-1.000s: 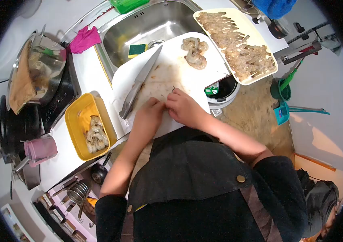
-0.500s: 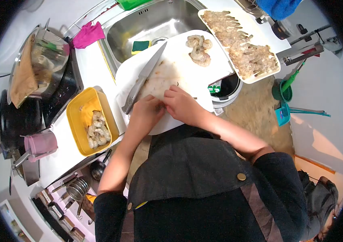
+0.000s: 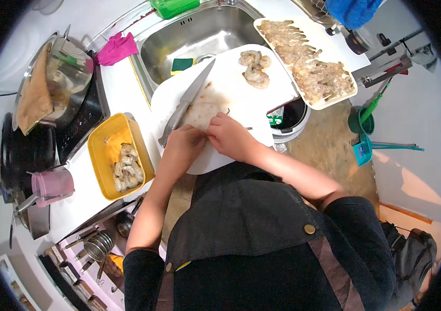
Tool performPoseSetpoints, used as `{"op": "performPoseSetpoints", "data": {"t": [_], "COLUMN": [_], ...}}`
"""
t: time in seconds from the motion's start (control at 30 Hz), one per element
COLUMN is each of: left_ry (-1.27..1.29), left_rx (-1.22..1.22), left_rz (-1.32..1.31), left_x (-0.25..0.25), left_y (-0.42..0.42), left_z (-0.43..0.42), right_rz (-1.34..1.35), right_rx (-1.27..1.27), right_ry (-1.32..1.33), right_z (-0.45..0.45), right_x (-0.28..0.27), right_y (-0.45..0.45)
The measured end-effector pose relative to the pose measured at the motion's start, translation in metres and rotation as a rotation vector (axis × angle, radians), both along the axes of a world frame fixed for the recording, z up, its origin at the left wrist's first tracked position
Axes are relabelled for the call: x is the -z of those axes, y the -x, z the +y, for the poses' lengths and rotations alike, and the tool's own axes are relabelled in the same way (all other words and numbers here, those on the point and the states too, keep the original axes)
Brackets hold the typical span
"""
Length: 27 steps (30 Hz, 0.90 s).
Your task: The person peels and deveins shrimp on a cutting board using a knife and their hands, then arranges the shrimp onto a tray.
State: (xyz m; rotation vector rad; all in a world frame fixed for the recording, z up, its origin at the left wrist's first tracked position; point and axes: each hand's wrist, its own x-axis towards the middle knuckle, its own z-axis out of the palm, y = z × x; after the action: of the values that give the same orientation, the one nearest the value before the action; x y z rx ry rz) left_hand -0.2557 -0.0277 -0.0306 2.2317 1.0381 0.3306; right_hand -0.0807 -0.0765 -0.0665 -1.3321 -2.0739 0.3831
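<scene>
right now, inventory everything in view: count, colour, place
Long metal knife: one, silver, on board
Rounded cutting board: one, white, overlapping sink
Raw shrimp: many, grey-brown, on board, in tub, tray
Rectangular tub: one, yellow, left counter
Shallow tray: one, cream, beside sink
Metal sink: one, silver, upper centre
Flat sponge: one, green-yellow, in sink
Crumpled cloth: one, pink, beside sink
Plastic container: one, pink, left counter
Large pots: two, silver and black, left edge
Left hand, right hand: two, bare, over board

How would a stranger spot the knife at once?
Start at the steel sink, then the white cutting board at its near edge. The knife lies along the board's left side. Its long, straight blade sets it apart from the curled shrimp.
</scene>
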Motion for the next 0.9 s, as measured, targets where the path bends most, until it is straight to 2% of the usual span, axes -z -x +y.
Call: {"op": "performPoseSetpoints", "data": {"t": [0.13,0.33,0.47,0.53,0.67,0.77,0.83,0.9], "left_ry": [-0.017,-0.076,-0.089,-0.065,-0.095,-0.118,-0.130,-0.028], "left_rx": [-0.021,0.080,-0.031,-0.082,-0.088,-0.100,-0.093,-0.188], "left_rz": [-0.029,-0.007,-0.025,-0.020,0.028,0.023,-0.010,-0.050], "left_x": [-0.005,-0.001,-0.001,-0.002,0.000,0.001,0.001,-0.004], "left_y": [-0.002,0.004,0.005,0.005,0.004,0.003,0.006,0.011], "left_z": [-0.001,0.002,0.000,-0.005,-0.005,-0.005,-0.004,-0.008], "right_rz": [0.014,-0.052,-0.006,-0.086,-0.158,-0.113,-0.136,-0.153], "right_rx": [-0.002,-0.011,0.005,-0.024,-0.027,0.013,0.007,-0.015], "right_ry": [-0.011,-0.015,-0.013,-0.025,-0.081,-0.131,-0.074,-0.027], "right_z": [0.001,-0.004,-0.001,-0.001,0.002,0.002,0.002,0.004], "right_x": [-0.002,-0.009,-0.011,-0.013,-0.010,-0.005,-0.005,-0.012], "right_y": [0.005,0.007,0.009,0.011,0.015,0.018,0.017,0.016]}}
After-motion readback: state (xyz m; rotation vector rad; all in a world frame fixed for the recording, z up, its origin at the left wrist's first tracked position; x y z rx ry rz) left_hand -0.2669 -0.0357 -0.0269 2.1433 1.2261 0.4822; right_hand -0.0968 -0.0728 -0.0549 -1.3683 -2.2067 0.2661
